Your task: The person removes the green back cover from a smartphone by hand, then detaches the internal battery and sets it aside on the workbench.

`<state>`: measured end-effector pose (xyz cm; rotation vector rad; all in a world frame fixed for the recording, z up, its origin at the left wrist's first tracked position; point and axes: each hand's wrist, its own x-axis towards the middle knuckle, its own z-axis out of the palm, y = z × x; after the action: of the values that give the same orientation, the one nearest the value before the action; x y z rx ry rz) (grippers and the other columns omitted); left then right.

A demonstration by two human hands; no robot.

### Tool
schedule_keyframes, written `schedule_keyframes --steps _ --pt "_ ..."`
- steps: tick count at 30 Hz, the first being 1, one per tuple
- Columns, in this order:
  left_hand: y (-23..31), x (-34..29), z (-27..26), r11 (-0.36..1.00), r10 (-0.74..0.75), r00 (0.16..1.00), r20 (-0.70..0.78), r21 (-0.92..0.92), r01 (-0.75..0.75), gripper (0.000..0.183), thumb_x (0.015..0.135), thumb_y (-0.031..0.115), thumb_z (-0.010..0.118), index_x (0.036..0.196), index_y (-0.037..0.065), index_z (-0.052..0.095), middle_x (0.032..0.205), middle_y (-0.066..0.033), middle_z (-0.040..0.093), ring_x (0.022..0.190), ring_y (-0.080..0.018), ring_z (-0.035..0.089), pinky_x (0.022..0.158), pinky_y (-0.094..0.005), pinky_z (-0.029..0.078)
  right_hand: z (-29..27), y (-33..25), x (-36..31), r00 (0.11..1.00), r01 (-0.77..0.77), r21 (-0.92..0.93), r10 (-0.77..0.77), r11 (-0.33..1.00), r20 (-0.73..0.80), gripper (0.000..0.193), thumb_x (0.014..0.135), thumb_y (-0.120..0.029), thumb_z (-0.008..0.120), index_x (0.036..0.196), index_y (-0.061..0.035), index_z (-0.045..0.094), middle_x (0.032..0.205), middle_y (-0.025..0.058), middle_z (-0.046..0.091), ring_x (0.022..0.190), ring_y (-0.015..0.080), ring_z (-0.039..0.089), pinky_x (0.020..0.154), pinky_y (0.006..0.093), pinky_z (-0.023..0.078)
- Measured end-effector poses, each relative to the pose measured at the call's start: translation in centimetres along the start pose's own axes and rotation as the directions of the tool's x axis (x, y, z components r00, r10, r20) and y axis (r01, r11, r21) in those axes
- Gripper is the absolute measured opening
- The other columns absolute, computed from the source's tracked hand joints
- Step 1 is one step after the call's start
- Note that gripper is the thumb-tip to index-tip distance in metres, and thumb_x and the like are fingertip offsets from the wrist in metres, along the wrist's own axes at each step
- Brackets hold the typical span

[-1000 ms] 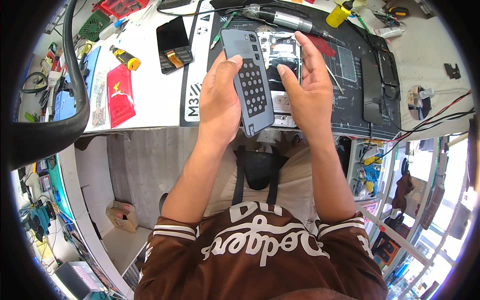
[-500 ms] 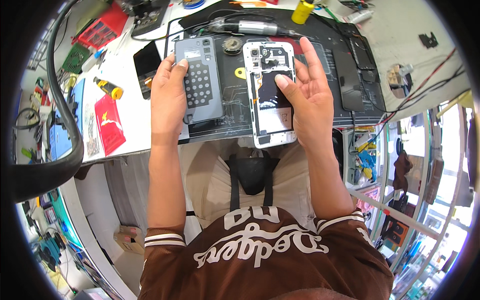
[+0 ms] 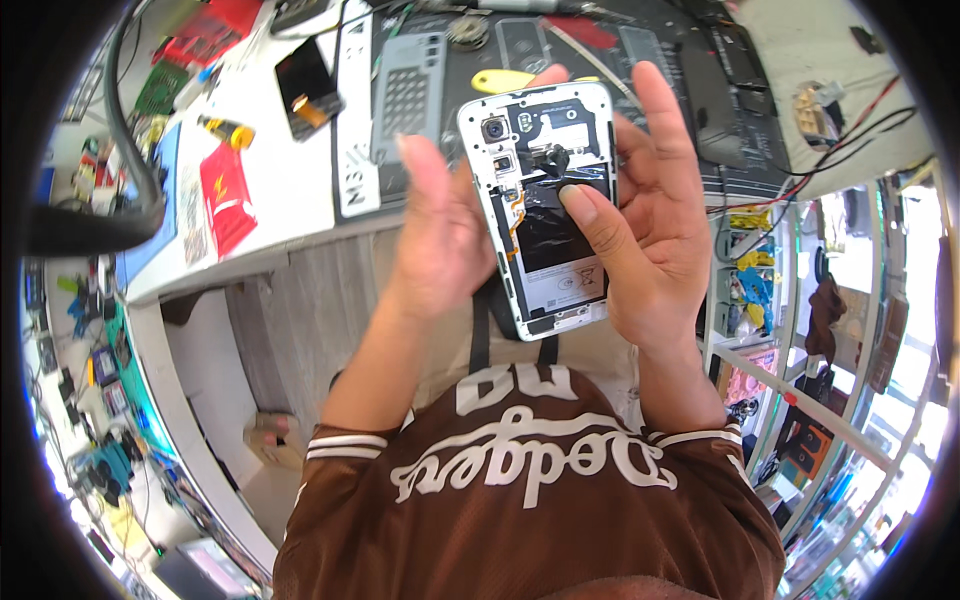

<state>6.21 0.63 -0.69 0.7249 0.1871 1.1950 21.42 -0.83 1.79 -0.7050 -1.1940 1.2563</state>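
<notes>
Shirt lettering: large white characters, inverted in view, across the brown shirt [image 3: 530, 540], lower centre of frame.
Opened phone [image 3: 545, 228]: centre of frame, slightly tilted, internals facing the camera.
Battery label [image 3: 560, 288]: pale panel at the lower battery; small print and a crossed-out bin symbol.
Right hand [image 3: 660, 250]: holds the opened phone at its right edge, thumb over the battery.
Left hand [image 3: 435, 245]: blurred, at the phone's left edge; thumb raised apart from it; contact by the hidden fingers cannot be told.
Phone edges: lower end overlaps the lap; a yellow pick [image 3: 500, 80] shows beyond the upper end.
Mat border: large black characters on the white left strip of the dark mat [image 3: 680, 40].
Side room: white tabletop [image 3: 300, 190] shows between that strip and the red packet [image 3: 228, 200], which bears a yellow emblem.
Back cover [image 3: 405, 100]: grey, dotted, on the mat, upper centre-left.
</notes>
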Motion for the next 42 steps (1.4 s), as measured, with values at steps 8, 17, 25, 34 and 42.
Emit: schedule_keyframes --steps 8,17,25,34,42 --pt "-1.0 -4.1 3.6 0.965 0.083 0.972 -0.222 -0.225 -0.134 0.082 0.111 0.065 0.026 0.167 0.005 0.023 0.159 -0.0161 0.047 0.141 -0.0261 0.053 0.119 -0.0430 0.044 1.8 1.2 -2.9 0.973 0.216 -0.272 -0.182 0.938 0.145 0.091 0.091 0.016 0.061 0.166 0.0054 0.010 0.167 0.0266 0.028 0.142 0.0291 0.049 0.115 0.0378 0.044" --pt "0.6 -6.8 4.1 0.905 0.091 0.978 -0.186 -0.396 -0.159 0.077 0.112 0.061 0.025 0.167 0.008 0.024 0.156 -0.0166 0.051 0.138 -0.0281 0.056 0.112 -0.0495 0.052 3.6 -1.6 -3.1 0.894 0.446 -0.646 -0.272 0.619 0.356 0.093 0.083 -0.004 0.086 0.160 0.0048 0.035 0.161 0.0220 0.043 0.142 0.0298 0.049 0.108 0.0393 0.050" --pt "1.5 -7.9 5.2 0.958 -0.017 0.972 -0.234 -0.281 -0.052 0.080 0.111 0.063 0.022 0.168 0.008 0.018 0.159 -0.0221 0.045 0.144 -0.0393 0.050 0.116 -0.0597 0.046 4.1 -4.8 -2.3 0.965 0.219 -0.774 -0.017 0.594 0.260 0.076 0.077 -0.010 0.091 0.143 -0.0006 0.055 0.157 0.0213 0.050 0.133 0.0269 0.055 0.096 0.0342 0.050" --pt "1.2 -7.9 5.8 0.935 -0.008 0.981 -0.196 -0.349 -0.063 0.077 0.112 0.060 0.023 0.169 0.008 0.016 0.159 -0.0225 0.042 0.142 -0.0326 0.051 0.116 -0.0532 0.047 2.4 -5.0 -2.1 0.952 0.263 -0.737 -0.043 0.622 0.304 0.058 0.074 -0.010 0.092 0.125 -0.0047 0.064 0.153 0.0213 0.054 0.125 0.0233 0.057 0.089 0.0313 0.048" --pt "0.7 -7.9 5.7 0.938 0.008 0.984 -0.178 -0.340 -0.069 0.079 0.113 0.060 0.019 0.169 0.006 0.012 0.169 -0.0245 0.028 0.152 -0.0357 0.039 0.125 -0.0523 0.034 1.5 -4.7 -2.9 0.896 0.440 -0.750 -0.192 0.494 0.400 0.042 0.072 -0.010 0.093 0.108 -0.0083 0.071 0.148 0.0213 0.059 0.117 0.0201 0.059 0.083 0.0288 0.047"
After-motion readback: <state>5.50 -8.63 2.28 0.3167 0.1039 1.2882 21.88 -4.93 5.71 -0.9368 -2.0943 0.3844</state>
